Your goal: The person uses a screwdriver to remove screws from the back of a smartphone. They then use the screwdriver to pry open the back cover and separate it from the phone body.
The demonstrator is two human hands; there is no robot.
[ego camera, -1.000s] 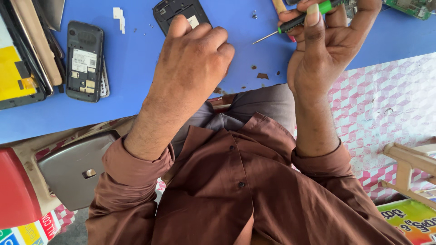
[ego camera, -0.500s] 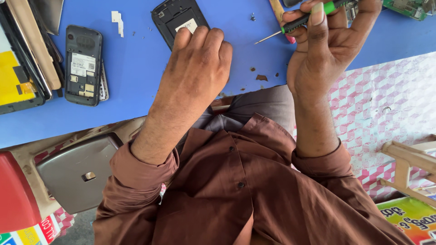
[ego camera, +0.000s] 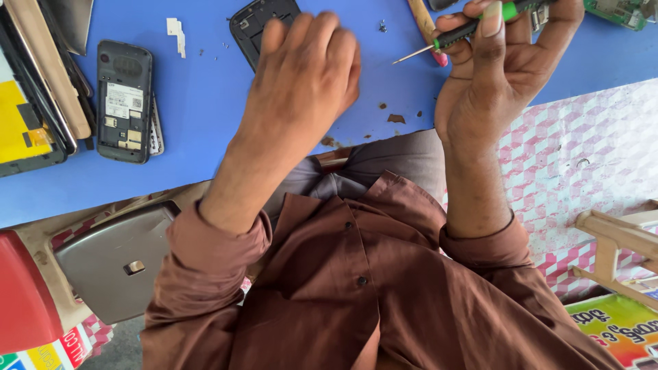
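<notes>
Holding a green-handled screwdriver (ego camera: 473, 29) up near the far edge of the blue desk (ego camera: 205, 109), the right hand (ego camera: 500, 75) has its grip closed around the handle, thumb pressed across it, with the thin metal tip poking out toward the left. The left hand (ego camera: 301, 75) sits flat, fingers spread loosely, on top of a black phone shell (ego camera: 257, 24) that lies at the far edge of the desk around the middle; only the shell's upper corner peeks out from under the fingers, so I can't tell whether that grip is actually pinching it or just resting on it.

Over toward the left edge of the desk there's another opened phone (ego camera: 123, 99) lying back-up with its insides showing, well apart from the hands. Just past it at the left edge is a stack of flat things, including a yellow-faced panel (ego camera: 20, 120). A small white plastic piece (ego camera: 175, 31) lies between the opened phone and the shell. A few tiny screws (ego camera: 382, 27) and brown crumbs (ego camera: 396, 118) are scattered near the near edge between the 2 hands. A green circuit board (ego camera: 617, 12) sits at the far right corner.
</notes>
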